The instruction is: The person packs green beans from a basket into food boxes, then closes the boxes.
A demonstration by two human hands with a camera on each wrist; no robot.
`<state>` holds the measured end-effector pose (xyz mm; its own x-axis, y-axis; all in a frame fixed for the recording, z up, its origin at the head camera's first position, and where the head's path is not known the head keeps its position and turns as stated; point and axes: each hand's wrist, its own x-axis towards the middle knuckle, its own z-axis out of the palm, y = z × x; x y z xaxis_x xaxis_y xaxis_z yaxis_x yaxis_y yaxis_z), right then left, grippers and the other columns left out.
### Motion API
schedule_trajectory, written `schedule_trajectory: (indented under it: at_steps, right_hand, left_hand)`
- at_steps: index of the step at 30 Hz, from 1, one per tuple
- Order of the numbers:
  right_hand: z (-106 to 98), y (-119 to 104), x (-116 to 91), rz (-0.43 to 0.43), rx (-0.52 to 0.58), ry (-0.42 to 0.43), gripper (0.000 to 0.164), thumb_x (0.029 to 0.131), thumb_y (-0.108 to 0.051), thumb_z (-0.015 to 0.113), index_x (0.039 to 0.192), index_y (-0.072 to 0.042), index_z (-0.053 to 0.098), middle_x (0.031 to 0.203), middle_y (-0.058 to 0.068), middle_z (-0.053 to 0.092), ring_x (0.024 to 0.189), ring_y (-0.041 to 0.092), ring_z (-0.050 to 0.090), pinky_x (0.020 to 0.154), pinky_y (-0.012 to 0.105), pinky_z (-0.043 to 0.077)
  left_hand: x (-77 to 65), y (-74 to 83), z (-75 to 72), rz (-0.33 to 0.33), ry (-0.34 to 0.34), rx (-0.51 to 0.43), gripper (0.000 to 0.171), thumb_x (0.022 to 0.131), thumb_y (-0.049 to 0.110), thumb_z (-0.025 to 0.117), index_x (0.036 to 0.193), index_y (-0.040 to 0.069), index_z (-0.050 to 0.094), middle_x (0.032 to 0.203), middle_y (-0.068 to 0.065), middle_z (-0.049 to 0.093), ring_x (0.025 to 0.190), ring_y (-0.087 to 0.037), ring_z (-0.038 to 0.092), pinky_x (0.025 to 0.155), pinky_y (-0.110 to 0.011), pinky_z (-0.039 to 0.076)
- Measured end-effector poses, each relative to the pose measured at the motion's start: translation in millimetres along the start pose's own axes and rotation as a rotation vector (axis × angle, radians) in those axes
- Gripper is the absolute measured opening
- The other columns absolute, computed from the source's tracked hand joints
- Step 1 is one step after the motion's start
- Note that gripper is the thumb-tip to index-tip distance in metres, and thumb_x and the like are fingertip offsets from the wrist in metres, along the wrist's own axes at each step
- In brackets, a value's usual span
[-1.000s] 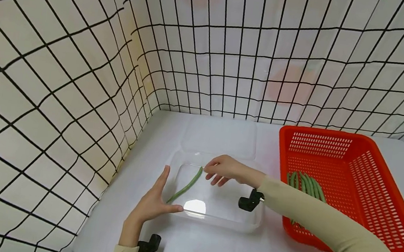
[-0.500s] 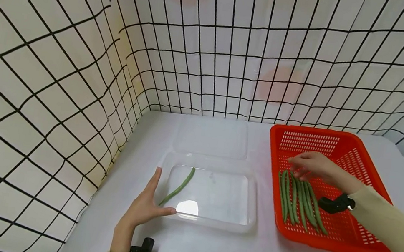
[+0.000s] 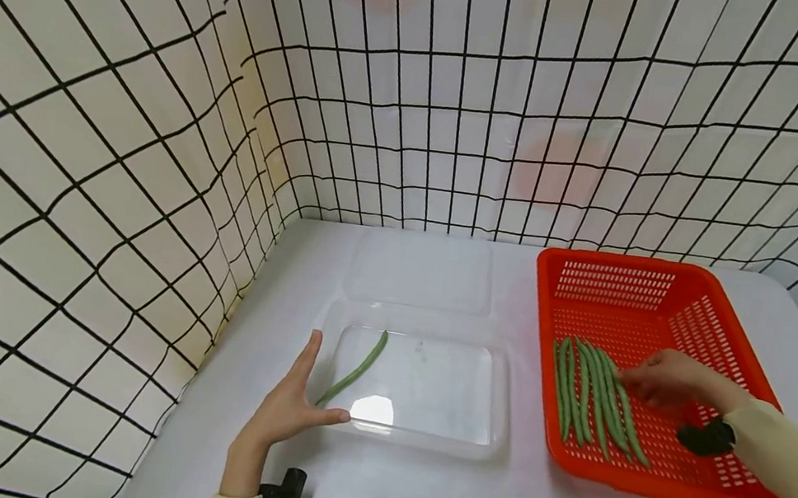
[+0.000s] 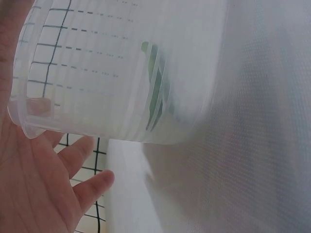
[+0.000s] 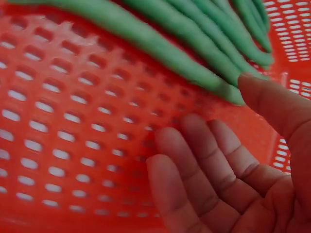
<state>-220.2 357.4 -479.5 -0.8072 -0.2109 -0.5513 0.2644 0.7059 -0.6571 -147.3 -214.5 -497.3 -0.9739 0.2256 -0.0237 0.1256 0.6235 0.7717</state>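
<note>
A clear plastic container [image 3: 503, 399] lies on the white table with one green bean [image 3: 357, 373] along its left side. My left hand [image 3: 285, 409] rests at its front left corner, thumb and fingers spread straight against the rim. In the left wrist view the palm is beside the container wall [image 4: 97, 87], with the bean blurred through the plastic. My right hand [image 3: 674, 381] is inside the red basket [image 3: 724, 343], right of several green beans [image 3: 593, 397]. In the right wrist view its thumb [image 5: 272, 99] is at one bean's end, while the loosely bent fingers are apart from it.
A flat clear lid [image 3: 418, 272] lies behind the container. Black wire mesh [image 3: 485, 160] stands along the table's back and left sides. The basket's raised red rim surrounds the beans on the right of the table.
My right hand has left the bean in the container, crossed right into the basket, and lowered beside the beans' right edge. My left hand has stayed at the container corner.
</note>
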Motion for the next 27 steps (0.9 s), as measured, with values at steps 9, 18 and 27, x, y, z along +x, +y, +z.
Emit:
schedule_trajectory:
  at_steps: [9, 18, 27]
  right_hand:
    - [18.5, 0.8, 2.7, 0.004, 0.076, -0.008, 0.031, 0.089, -0.029, 0.068, 0.070, -0.004, 0.066, 0.061, 0.002, 0.057, 0.053, 0.013, 0.052, 0.050, 0.026, 0.047]
    - [19.2, 1.3, 4.1, 0.088, 0.191, 0.006, 0.026, 0.088, -0.025, 0.069, 0.085, 0.001, 0.071, 0.065, 0.006, 0.063, 0.056, 0.013, 0.061, 0.055, 0.029, 0.053]
    - [5.3, 0.2, -0.3, 0.064, 0.239, 0.038, 0.034, 0.093, -0.022, 0.063, 0.106, 0.009, 0.066, 0.076, 0.007, 0.066, 0.063, 0.017, 0.063, 0.061, 0.032, 0.055]
  left_hand:
    - [0.3, 0.7, 0.6, -0.005, 0.003, 0.017, 0.128, 0.059, 0.058, 0.083, 0.152, 0.035, -0.001, 0.156, 0.013, 0.001, 0.141, -0.018, 0.008, 0.108, -0.054, 0.019]
    - [0.9, 0.8, 0.9, 0.006, 0.008, 0.012, 0.128, 0.058, 0.062, 0.082, 0.152, 0.035, -0.001, 0.156, 0.013, 0.001, 0.141, -0.017, 0.008, 0.108, -0.054, 0.019]
    - [0.7, 0.2, 1.4, -0.004, 0.002, 0.013, 0.128, 0.058, 0.062, 0.082, 0.151, 0.037, -0.002, 0.156, 0.013, 0.000, 0.141, -0.017, 0.008, 0.108, -0.055, 0.019]
